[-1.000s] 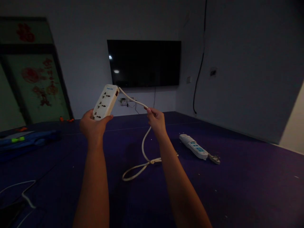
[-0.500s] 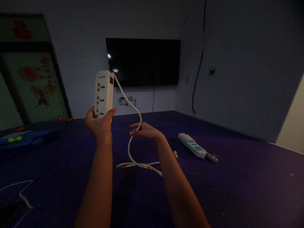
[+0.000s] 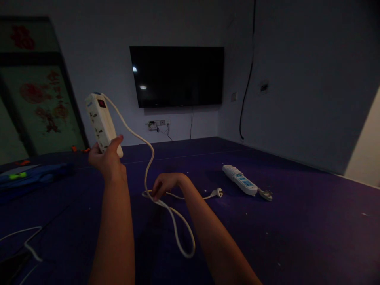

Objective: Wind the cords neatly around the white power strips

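A white power strip (image 3: pixel 102 122) with a red switch is tilted to the left in the air, its lower end wrapped by my left hand (image 3: pixel 107 158). From its top a white cord (image 3: pixel 139 136) curves down to the purple surface. My right hand (image 3: pixel 166 185) is closed with its fingertips on that cord, low over the surface. Below it the cord makes a loop, and the cord's plug (image 3: pixel 219 192) lies to the right of my right forearm. A second power strip (image 3: pixel 242 180), white with blue sockets and its cord wound round it, lies farther right.
Blue cloth (image 3: pixel 38 176) with a yellow-green item lies at the left. A thin white cable (image 3: pixel 29 241) is at the lower left. A television (image 3: pixel 178 77) hangs on the far wall above wall sockets (image 3: pixel 158 124). A black cable (image 3: pixel 247 91) hangs at the right.
My left hand has moved left with the power strip, which now leans. My right hand has come down and left along the cord and closed on it. The loop and plug have shifted.
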{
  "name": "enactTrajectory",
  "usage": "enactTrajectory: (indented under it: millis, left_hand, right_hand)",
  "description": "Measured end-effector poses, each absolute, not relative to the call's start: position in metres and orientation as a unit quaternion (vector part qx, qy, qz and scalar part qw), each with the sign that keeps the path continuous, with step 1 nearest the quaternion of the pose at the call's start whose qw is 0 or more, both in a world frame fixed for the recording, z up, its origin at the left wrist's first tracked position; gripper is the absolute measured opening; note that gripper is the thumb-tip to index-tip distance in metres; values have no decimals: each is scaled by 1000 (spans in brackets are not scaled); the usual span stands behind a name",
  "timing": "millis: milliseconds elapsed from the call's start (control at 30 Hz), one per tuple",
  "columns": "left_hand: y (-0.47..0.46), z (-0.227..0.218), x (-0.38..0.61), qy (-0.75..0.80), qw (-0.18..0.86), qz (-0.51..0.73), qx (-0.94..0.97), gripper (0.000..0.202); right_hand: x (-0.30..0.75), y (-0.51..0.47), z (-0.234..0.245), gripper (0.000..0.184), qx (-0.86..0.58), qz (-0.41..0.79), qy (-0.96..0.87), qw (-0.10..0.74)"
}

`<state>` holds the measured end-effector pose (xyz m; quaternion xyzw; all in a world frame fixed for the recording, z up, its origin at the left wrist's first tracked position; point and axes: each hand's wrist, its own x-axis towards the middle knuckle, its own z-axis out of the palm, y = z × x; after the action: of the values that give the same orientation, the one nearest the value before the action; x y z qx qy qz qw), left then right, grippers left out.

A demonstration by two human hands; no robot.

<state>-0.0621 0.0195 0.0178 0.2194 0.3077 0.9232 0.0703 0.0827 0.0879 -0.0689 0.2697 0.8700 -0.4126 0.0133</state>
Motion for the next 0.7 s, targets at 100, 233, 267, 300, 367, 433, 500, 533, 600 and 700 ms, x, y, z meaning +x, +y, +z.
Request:
enactTrajectory:
  millis: [100, 233, 267, 300, 367, 433, 500, 533, 600, 700]
  left_hand:
    - [20, 17, -62, 310, 81, 920, 226, 42]
    - [22, 14, -59, 301, 84, 917, 248, 42]
    - [23, 14, -57, 302, 81, 915, 255, 42]
    - [23, 14, -56, 303, 78, 913, 261, 41]
    - [22, 15, -53, 308, 77, 911, 262, 39]
    - [18, 18, -51, 321, 115, 907, 247, 35]
    - [14, 23, -49, 311, 203, 899, 231, 28]
    - [11, 25, -48, 291, 251, 895, 226, 24]
    - [5, 30, -48, 233, 321, 892, 218, 17]
    - [-3, 35, -50, 179, 348, 899, 197, 13]
  right_hand:
    - [78, 85, -70, 32, 275, -396, 876, 21]
    - [72, 81, -72, 26, 284, -391, 873, 59]
    - [70, 80, -74, 21, 287, -398, 869, 67]
    - [68, 80, -75, 17, 295, -414, 858, 65]
    - [67, 82, -78, 9, 319, -464, 826, 35]
    - [67, 86, -81, 6, 342, -508, 790, -19]
    - [71, 93, -85, 8, 357, -534, 763, -77]
    - [73, 96, -87, 10, 363, -543, 750, -102]
    - [76, 104, -93, 14, 379, -567, 714, -159]
    - [78, 114, -105, 15, 406, -597, 647, -245]
